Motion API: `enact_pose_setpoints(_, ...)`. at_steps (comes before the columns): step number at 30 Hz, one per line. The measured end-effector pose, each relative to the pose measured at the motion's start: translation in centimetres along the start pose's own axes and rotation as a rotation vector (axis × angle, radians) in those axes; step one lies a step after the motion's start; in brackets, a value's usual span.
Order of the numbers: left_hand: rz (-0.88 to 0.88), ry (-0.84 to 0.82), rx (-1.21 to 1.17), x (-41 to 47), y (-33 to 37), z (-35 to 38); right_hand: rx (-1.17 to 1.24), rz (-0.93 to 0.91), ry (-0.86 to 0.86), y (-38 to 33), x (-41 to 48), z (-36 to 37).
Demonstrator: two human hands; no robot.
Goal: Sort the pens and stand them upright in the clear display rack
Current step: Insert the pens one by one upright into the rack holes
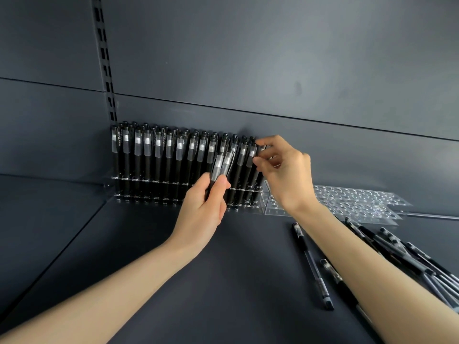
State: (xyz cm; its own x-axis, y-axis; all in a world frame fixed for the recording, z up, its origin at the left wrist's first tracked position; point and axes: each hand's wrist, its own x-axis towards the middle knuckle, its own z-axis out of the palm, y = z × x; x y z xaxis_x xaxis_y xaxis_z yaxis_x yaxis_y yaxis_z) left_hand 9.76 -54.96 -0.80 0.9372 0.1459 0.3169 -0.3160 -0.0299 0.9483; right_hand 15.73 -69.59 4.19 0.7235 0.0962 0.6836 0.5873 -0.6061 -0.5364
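Packing the clear rack's (263, 205) left and middle with upright pens (159, 155), leaving open holes (352, 199) at its right end; crowding the shelf's (236, 274) right side with loose pens (409, 259), leaving the front free.

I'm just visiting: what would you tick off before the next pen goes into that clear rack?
1. Grip on the end pen: ok, the right hand pinches it at the rack's right end.
2. Is the end pen seated in a hole: cannot tell, its lower end is hidden.
3. Next pens ready: ok, the left hand holds two pens.
4. Are the standing pens upright in the clear display rack: ok.
5. Shelf free of loose pens: not ok, a heap lies at the right.
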Motion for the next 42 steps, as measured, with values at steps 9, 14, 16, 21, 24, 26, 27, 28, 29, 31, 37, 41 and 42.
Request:
enact_pose_setpoints(9, -0.051, -0.163, -0.112, -0.9, 0.7, 0.8, 0.573, 0.199, -0.271, -1.9, -1.9, -1.4)
enact_pose_setpoints(14, -0.067, -0.175, -0.126, -1.2, 0.4, 1.3, 0.582, 0.164, -0.199, -2.0, -2.1, -2.0)
enact_pose_setpoints(16, -0.065, -0.101, -0.038, -1.0, 0.0, 1.3, 0.558, 0.174, -0.065, -1.8, -1.4, -2.6)
enact_pose_setpoints(21, 0.026, 0.007, 0.138, -0.4, 0.0, 0.6, 0.389, 0.107, 0.242, -0.9, 0.4, -3.8)
enact_pose_setpoints(24, 0.049, 0.04, 0.149, -0.6, 0.0, 0.7, 0.325, 0.047, 0.296, -0.5, 1.0, -3.3)
enact_pose_setpoints(26, 0.058, 0.054, 0.128, -0.7, -0.1, 0.9, 0.311, 0.021, 0.305, -0.2, 1.2, -2.9)
enact_pose_setpoints(27, 0.066, 0.051, 0.127, -0.7, 0.0, 0.9, 0.302, 0.011, 0.3, 0.0, 1.2, -2.7)
enact_pose_setpoints(28, 0.078, 0.042, 0.134, -0.7, 0.0, 0.9, 0.293, 0.002, 0.291, 0.1, 1.2, -2.4)
enact_pose_setpoints(29, 0.092, 0.029, 0.145, -0.6, 0.0, 0.8, 0.286, -0.006, 0.278, 0.3, 1.2, -2.1)
enact_pose_setpoints(31, 0.124, 0.007, 0.162, -0.6, 0.0, 0.7, 0.271, -0.013, 0.251, 0.6, 1.1, -1.6)
enact_pose_setpoints(37, 0.126, 0.043, 0.151, -0.5, -0.2, 0.9, 0.217, -0.02, 0.125, 1.2, 0.3, -0.6)
enact_pose_setpoints(41, 0.125, 0.024, 0.146, -0.3, -0.4, 0.8, 0.163, -0.023, 0.062, 1.5, 0.1, -0.6)
enact_pose_setpoints(42, 0.138, 0.019, 0.162, -0.3, -0.5, 0.7, 0.154, -0.02, 0.046, 1.5, 0.2, -0.6)
